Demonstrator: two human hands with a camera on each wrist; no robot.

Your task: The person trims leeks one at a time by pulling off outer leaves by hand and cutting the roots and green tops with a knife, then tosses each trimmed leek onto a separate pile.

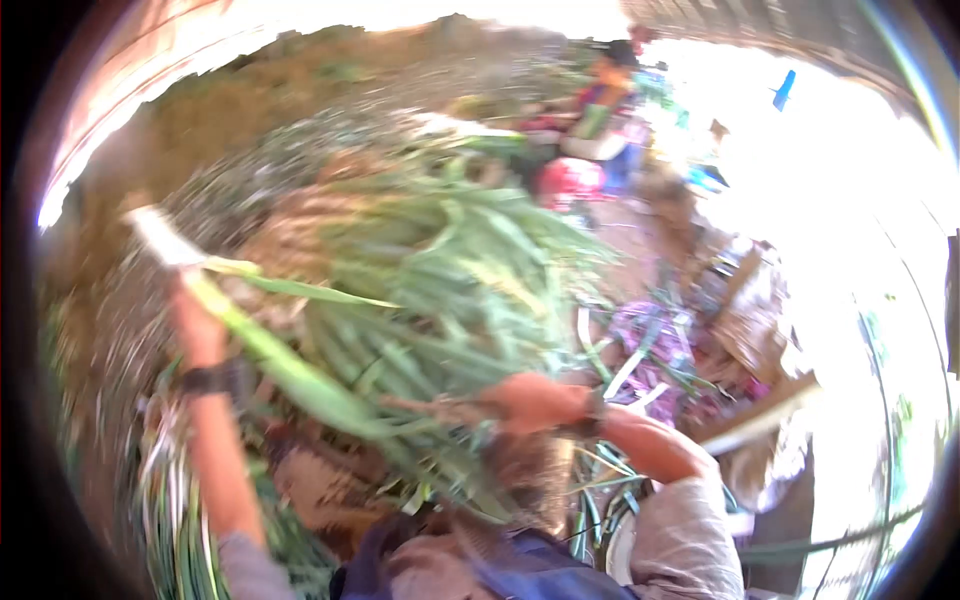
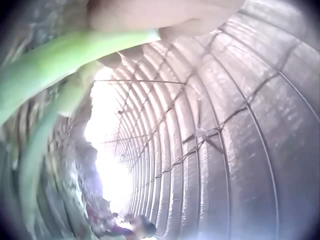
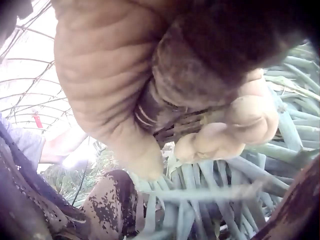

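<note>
In the head view, my left hand (image 1: pixel 198 315) grips a leek (image 1: pixel 270 350) near its white end, its long green leaves slanting down to the right. The left wrist view shows fingers (image 2: pixel 155 17) curled over the leek's pale green stalk (image 2: pixel 75 52). My right hand (image 1: pixel 535 400) is wrapped around a dark, rounded handle (image 3: pixel 185 70), and a thin brownish part (image 1: pixel 430 405) points left from that fist. I cannot tell what tool it is. Under and ahead of the right hand lies a large heap of leeks (image 1: pixel 450 270) with blue-green leaves.
More leeks with white stalks (image 1: pixel 175 500) lie at lower left. Purple netting (image 1: pixel 655 345), cardboard (image 1: pixel 755 310) and a wooden board (image 1: pixel 760 410) are at the right. A person (image 1: pixel 605 90) sits farther back near a red bundle (image 1: pixel 570 180). Ribbed sheeting (image 2: pixel 210 125) arches overhead.
</note>
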